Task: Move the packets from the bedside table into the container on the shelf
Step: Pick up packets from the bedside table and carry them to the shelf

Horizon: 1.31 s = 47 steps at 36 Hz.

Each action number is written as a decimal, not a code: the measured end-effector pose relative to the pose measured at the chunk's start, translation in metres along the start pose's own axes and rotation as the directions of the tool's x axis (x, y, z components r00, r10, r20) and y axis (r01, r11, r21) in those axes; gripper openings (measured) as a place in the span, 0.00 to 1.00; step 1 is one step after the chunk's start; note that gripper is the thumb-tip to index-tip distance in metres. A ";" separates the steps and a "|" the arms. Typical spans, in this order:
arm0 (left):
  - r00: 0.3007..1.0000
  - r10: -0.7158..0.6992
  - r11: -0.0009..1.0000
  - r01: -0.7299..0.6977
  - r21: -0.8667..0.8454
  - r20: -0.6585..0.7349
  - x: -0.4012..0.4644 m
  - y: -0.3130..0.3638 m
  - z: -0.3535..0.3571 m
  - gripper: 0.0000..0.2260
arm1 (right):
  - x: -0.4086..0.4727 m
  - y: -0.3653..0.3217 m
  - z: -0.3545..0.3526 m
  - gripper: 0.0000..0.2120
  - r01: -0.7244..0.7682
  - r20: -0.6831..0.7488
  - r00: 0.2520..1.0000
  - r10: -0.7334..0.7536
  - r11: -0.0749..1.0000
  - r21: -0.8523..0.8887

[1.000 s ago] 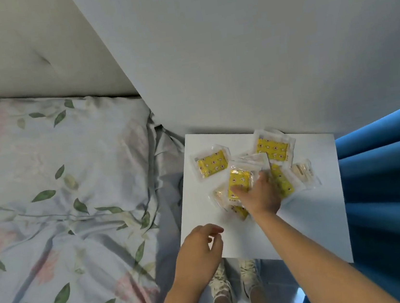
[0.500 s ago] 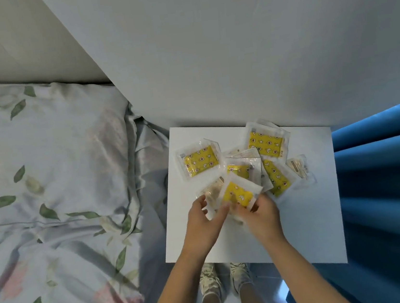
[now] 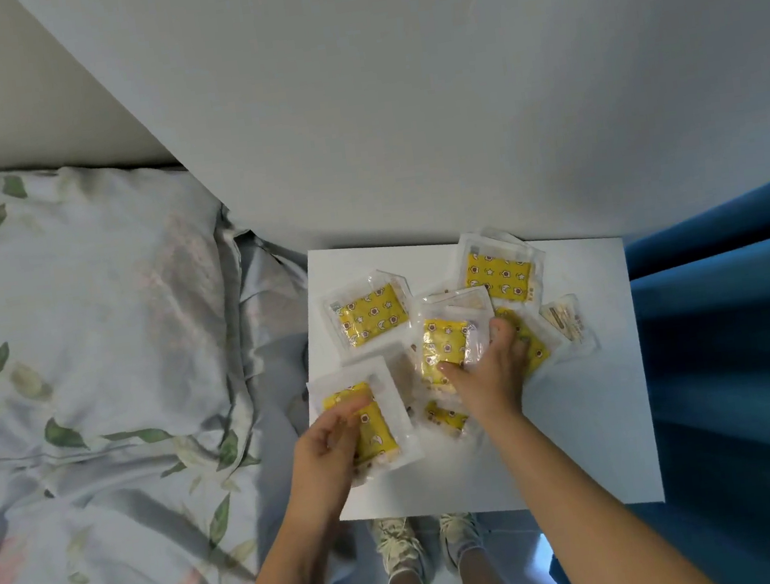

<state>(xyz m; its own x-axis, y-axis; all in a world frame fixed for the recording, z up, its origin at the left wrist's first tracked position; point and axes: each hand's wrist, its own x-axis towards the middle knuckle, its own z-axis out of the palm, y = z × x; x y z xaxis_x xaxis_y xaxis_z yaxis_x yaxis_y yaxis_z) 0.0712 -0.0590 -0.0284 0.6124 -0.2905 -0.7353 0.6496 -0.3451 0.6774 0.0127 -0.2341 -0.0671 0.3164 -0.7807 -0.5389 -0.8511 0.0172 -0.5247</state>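
Observation:
Several clear packets with yellow printed inserts lie on the white bedside table [image 3: 585, 437]. My left hand [image 3: 327, 449] grips one packet [image 3: 380, 430] at the table's left front. My right hand [image 3: 490, 376] pinches another packet [image 3: 445, 347] in the middle of the pile, thumb on its near side and fingers on its right edge. Loose packets lie at the back left [image 3: 369, 315] and back right [image 3: 499, 273], one [image 3: 444, 418] sits just in front of my right hand, and a pale one [image 3: 568, 322] lies at the right. The shelf and container are out of view.
A bed with a leaf-patterned pillow [image 3: 90, 352] fills the left side, right against the table. A blue curtain [image 3: 743, 344] hangs along the table's right edge. A grey wall [image 3: 398, 96] rises behind the table. My feet [image 3: 428, 543] show below the table's front edge.
My left hand has drawn one packet off toward the table's left front. My right hand has let that packet go and reached forward onto another packet in the pile.

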 end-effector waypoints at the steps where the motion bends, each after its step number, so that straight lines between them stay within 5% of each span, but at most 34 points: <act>1: 1.000 -0.013 1.000 0.013 0.016 -0.011 0.000 0.000 0.000 0.15 | 0.000 -0.001 0.000 0.37 0.008 -0.019 1.000 -0.008 0.999 0.039; 6: 0.997 -0.064 0.998 0.063 -0.026 -0.051 -0.002 0.004 0.006 0.12 | -0.011 0.001 -0.015 0.18 -0.014 -0.021 1.000 0.018 0.977 0.212; 10: 0.995 -0.090 0.995 0.091 -0.048 0.032 -0.003 0.004 0.014 0.06 | -0.030 0.009 -0.024 0.03 -0.076 0.177 0.984 0.018 0.942 0.326; 13: 0.972 -0.147 0.982 0.165 -0.087 0.181 -0.005 0.007 0.021 0.16 | -0.048 0.010 -0.023 0.06 -0.191 0.481 0.876 -0.038 0.888 0.418; 17: 0.970 -0.204 0.966 0.221 -0.132 0.130 -0.006 0.008 0.025 0.13 | -0.053 0.010 -0.024 0.12 -0.126 0.671 0.735 -0.100 0.951 0.281; 19: 0.978 -0.198 0.972 0.204 -0.121 0.060 -0.005 0.005 0.023 0.08 | -0.044 0.006 -0.029 0.14 -0.085 0.625 0.771 -0.121 0.953 0.289; 21: 0.982 -0.187 0.978 0.186 -0.098 -0.001 -0.004 0.005 0.020 0.05 | -0.028 0.001 -0.032 0.05 0.038 0.382 0.910 -0.159 0.952 0.304; 24: 0.981 -0.189 0.978 0.185 -0.094 -0.039 -0.003 0.005 0.015 0.05 | 0.002 -0.002 -0.027 0.24 0.149 -0.062 0.988 -0.142 0.979 0.140; 29: 0.977 -0.206 0.973 0.198 -0.121 -0.053 -0.006 0.007 0.012 0.05 | 0.033 -0.012 -0.013 0.47 0.080 -0.054 0.995 -0.087 0.990 -0.116; 36: 0.978 -0.204 0.971 0.196 -0.138 -0.048 -0.009 0.009 0.014 0.07 | 0.039 -0.018 -0.024 0.18 0.063 0.027 0.997 -0.066 0.991 0.117; 38: 0.978 -0.202 0.971 0.194 -0.142 -0.045 -0.009 0.010 0.015 0.07 | 0.041 -0.022 -0.037 0.11 0.123 -0.050 0.992 -0.116 0.981 0.149; 42: 0.980 -0.193 0.975 0.186 -0.126 -0.048 -0.006 0.011 0.016 0.09 | 0.062 -0.027 -0.056 0.13 0.294 -0.331 0.879 -0.343 0.937 -0.189; 45: 0.978 -0.197 0.974 0.188 -0.128 -0.063 -0.004 0.011 0.015 0.09 | 0.083 -0.023 -0.056 0.24 0.377 -0.014 0.912 -0.409 0.853 -0.362; 47: 0.978 -0.197 0.974 0.186 -0.133 -0.071 -0.003 0.012 0.016 0.09 | 0.090 -0.025 -0.053 0.30 0.383 0.282 0.916 -0.286 0.836 -0.393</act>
<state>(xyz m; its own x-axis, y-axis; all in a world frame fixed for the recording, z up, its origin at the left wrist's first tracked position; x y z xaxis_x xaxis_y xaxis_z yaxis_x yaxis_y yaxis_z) 0.0698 -0.0764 -0.0188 0.5031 -0.1529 -0.8506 0.8062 -0.2714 0.5257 0.0399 -0.3376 -0.0676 0.6517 -0.5434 -0.5291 -0.7551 -0.5299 -0.3859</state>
